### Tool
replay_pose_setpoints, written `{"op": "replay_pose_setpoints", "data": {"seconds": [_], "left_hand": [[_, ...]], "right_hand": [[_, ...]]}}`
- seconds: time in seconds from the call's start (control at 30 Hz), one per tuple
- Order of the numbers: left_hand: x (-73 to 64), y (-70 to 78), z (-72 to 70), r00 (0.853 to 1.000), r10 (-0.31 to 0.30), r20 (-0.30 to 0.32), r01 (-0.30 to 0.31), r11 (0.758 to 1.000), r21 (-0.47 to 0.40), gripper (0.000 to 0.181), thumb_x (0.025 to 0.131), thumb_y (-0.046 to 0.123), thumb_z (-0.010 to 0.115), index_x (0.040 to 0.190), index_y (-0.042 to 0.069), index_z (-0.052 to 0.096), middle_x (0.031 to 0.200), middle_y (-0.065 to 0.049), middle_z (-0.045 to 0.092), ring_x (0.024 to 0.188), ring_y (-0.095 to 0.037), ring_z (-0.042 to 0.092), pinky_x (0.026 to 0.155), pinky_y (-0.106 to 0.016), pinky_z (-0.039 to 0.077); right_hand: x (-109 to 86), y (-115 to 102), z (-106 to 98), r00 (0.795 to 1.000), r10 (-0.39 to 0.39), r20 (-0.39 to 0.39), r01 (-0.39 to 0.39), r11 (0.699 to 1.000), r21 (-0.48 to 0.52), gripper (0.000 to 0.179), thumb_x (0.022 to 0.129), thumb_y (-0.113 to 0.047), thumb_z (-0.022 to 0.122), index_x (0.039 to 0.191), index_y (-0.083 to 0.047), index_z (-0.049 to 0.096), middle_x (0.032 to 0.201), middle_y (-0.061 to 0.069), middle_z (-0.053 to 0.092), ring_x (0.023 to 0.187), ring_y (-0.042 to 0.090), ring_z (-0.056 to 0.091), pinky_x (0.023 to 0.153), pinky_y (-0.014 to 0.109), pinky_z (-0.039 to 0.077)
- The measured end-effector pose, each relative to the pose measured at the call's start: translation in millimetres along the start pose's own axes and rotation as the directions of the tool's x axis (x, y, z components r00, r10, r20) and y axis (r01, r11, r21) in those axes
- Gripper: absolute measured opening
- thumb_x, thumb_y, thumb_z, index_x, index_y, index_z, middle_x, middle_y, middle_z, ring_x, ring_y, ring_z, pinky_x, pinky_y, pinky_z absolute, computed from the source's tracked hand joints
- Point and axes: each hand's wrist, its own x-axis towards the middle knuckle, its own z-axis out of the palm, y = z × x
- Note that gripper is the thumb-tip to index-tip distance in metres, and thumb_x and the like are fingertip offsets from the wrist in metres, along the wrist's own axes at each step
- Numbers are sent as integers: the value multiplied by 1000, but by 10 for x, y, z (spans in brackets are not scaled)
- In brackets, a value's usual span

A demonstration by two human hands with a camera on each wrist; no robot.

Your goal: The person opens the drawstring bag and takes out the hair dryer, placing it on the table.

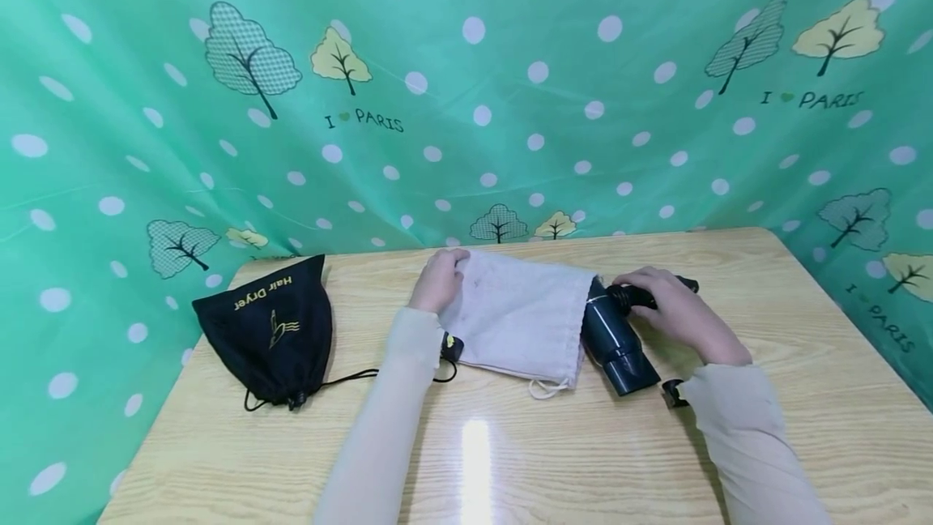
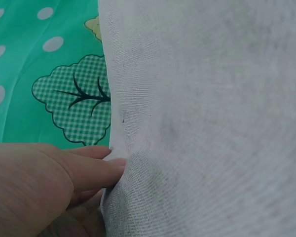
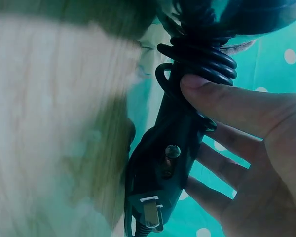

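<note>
A pale grey drawstring bag [image 1: 521, 310] lies at the middle of the table, its cord hanging at the near end of its mouth. My left hand [image 1: 439, 282] pinches the bag's closed end at the far corner; the left wrist view shows thumb and fingers on the cloth [image 2: 197, 118]. At the bag's right edge is a dark blue hair dryer [image 1: 612, 339], its back end covered by the cloth and its nozzle out toward the near right. My right hand [image 1: 670, 306] grips its handle [image 3: 172, 143], round which the black power cord [image 3: 207, 61] is wound.
On the left lies a black drawstring pouch [image 1: 284, 330] with "Hair Dryer" printed in yellow. Its black cord trails toward the left forearm. A green patterned curtain [image 1: 466, 104] hangs behind the wooden table [image 1: 554, 452] and along its sides.
</note>
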Motion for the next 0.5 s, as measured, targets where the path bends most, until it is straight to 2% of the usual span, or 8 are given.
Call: {"op": "replay_pose_setpoints", "data": {"seconds": [0.27,0.5], "left_hand": [[15,6,-20,1000,-17,-26,17,1000,0,44,96,-8,51,137,7,59,144,-14,54,138,-30,45,115,-42,38],[-12,17,-38,999,-31,-42,32,999,22,42,97,-1,54,138,9,58,146,-13,52,139,-29,44,115,-42,37]], "right_hand": [[-69,108,-84,1000,19,-1,-19,1000,-11,44,90,5,64,133,-1,58,135,32,50,125,55,42,100,71,37],[-75,157,-119,998,34,48,-36,999,29,46,91,2,64,136,0,54,137,35,47,126,57,39,101,72,34]]}}
